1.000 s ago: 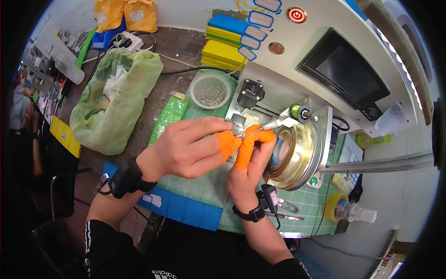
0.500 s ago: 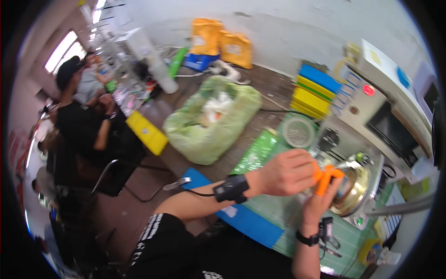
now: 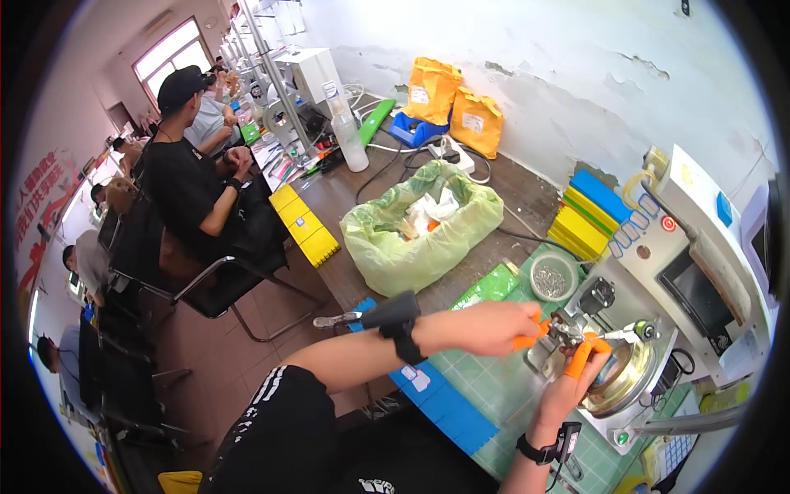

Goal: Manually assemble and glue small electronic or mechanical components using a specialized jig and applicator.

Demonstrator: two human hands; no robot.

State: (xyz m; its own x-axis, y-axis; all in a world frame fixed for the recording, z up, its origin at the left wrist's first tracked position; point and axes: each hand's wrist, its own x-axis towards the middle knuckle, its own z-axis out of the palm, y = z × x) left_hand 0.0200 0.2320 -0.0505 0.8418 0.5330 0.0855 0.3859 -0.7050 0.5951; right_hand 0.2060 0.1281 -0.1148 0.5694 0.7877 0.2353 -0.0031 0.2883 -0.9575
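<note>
My left hand (image 3: 504,326) reaches across from the left, fingers pinched, with orange finger cots on the tips. It is at the small metal fixture (image 3: 566,331) of a bench machine (image 3: 650,239). My right hand (image 3: 568,387), also in orange finger cots, is closed just below that fixture, beside the round brass-coloured bowl (image 3: 629,379). Whatever either pinch holds is too small to make out. A round tub (image 3: 554,277) of small metal pieces stands beyond my left hand. A green packet (image 3: 491,285) lies on the green cutting mat (image 3: 469,362).
A bin lined with a pale green bag (image 3: 395,263) stands on the dark bench. Behind it are orange pouches (image 3: 434,90), a blue tray (image 3: 415,130) and a clear bottle (image 3: 350,140). Yellow (image 3: 303,224) and blue (image 3: 444,403) strips lie at the edge. A co-worker (image 3: 193,165) sits at left.
My two hands have moved apart; before, their orange fingertips were together beside the brass bowl. My left hand is now slightly left of there. The whole view has shifted and sharpened.
</note>
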